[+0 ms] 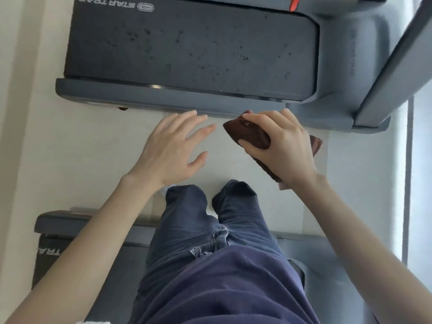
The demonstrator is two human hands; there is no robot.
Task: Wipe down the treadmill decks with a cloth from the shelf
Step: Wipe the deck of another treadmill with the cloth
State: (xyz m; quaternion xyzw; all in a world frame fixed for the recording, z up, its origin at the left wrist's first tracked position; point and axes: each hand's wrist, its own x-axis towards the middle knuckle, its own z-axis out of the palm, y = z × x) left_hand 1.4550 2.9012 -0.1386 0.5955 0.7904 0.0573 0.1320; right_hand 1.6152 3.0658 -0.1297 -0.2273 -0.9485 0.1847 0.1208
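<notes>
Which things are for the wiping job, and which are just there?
For the job: brown cloth, gripped by the right hand; speckled treadmill deck ahead; second treadmill deck by the legs; left hand, open.
Just there: pale floor; grey upright post; red tab.

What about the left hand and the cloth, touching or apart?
Apart. The head view shows pale floor between the left hand and the cloth, which the right hand grips.
</notes>
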